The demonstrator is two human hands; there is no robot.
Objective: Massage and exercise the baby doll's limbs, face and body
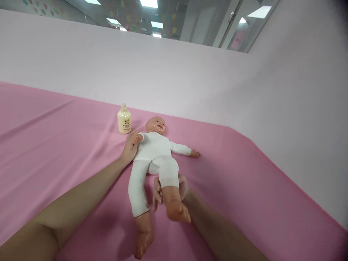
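A baby doll (154, 148) in a white bodysuit lies on its back on the pink cover, its head toward the wall and its feet toward me. On the left, my left hand (129, 148) is closed against the doll's arm and side, with the doll's small hand over my fingers. My right hand (183, 186) cups one of the doll's legs from below at the knee and holds it bent and raised. The curled fingertips show between the two legs. Some fingers of both hands are hidden by the doll.
A cream-coloured bottle (124, 121) with a dark printed label stands left of the doll's head. The pink cover (67, 145) has long creases at the left. Behind and to the right rises a white wall (174, 79), with a window (201, 21) above it.
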